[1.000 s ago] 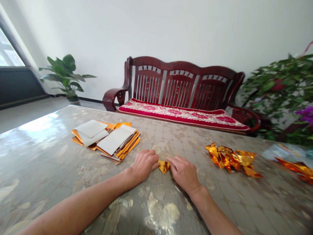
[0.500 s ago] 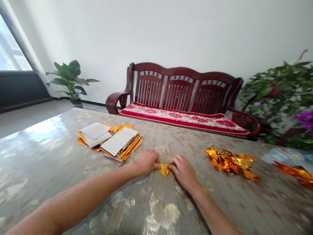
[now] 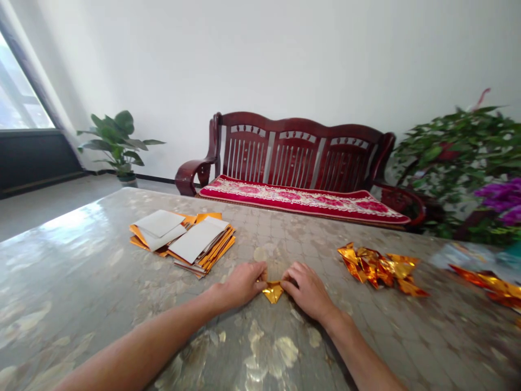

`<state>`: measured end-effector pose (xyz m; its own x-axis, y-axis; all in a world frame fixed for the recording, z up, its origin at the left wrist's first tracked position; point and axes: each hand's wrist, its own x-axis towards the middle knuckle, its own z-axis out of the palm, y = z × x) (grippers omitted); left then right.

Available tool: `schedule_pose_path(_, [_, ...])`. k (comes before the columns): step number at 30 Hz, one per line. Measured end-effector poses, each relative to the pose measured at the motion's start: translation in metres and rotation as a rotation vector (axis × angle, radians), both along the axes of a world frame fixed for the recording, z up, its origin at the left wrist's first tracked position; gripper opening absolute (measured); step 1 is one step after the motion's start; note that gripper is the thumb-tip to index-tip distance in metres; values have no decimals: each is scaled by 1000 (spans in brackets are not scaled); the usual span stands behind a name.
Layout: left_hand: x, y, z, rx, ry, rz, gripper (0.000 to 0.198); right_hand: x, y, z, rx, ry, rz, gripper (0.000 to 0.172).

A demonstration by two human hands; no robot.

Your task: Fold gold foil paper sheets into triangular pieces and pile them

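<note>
A small folded piece of gold foil paper [image 3: 273,292] lies on the glossy marbled table [image 3: 81,271] between my two hands. My left hand [image 3: 241,283] pinches its left edge with curled fingers. From the other side, my right hand [image 3: 308,290] pinches its right edge, fingers pressed together. Both forearms rest low over the table. A stack of square gold sheets with white backs [image 3: 185,241] lies to the left beyond my left hand. To the right sits a pile of folded gold foil pieces [image 3: 378,267].
More gold foil [image 3: 490,285] lies at the far right by a clear plastic bag [image 3: 459,254]. Behind the table stand a dark wooden bench with a red cushion [image 3: 301,168], a potted plant [image 3: 116,144] at left and leafy plants with purple flowers [image 3: 468,163] at right.
My fingers have closed in tighter on the gold piece, folding its sides toward the middle. The view has tilted up slightly; the stacks have not moved.
</note>
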<state>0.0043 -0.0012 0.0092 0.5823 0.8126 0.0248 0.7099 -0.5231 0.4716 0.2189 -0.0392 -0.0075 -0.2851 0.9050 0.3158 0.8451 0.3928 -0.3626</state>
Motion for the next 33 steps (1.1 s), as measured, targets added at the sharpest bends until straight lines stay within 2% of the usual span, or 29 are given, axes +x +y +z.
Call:
schedule_pose_path(5, [-3,-2,3,18,-137,-16,3,0,4,1,-94,201,-42,11])
schedule_pose_path(10, [11,7,12,50,-118,-140,17,-1,8,7,54,235,-65,12])
schedule_pose_path(13, [20,11,11,63,-114,-154,30,0,10,8,123,277,-48,13])
schedule_pose_path(16, [25,13,3,127,-184,-130,35,0,12,6,135,395,-56,10])
schedule_pose_path(21, [22,13,-13,280,-313,-111,34,0,15,2,49,604,-72,1])
schedule_pose_path(27, [26,11,-23,359,-435,-66,26,3,18,2,2,693,-34,11])
schedule_pose_path(30, [32,14,-24,344,-519,5,19,5,24,1,-18,725,-67,12])
schedule_pose_path(33, [36,21,-24,357,-627,130,15,1,24,-1,39,749,-182,16])
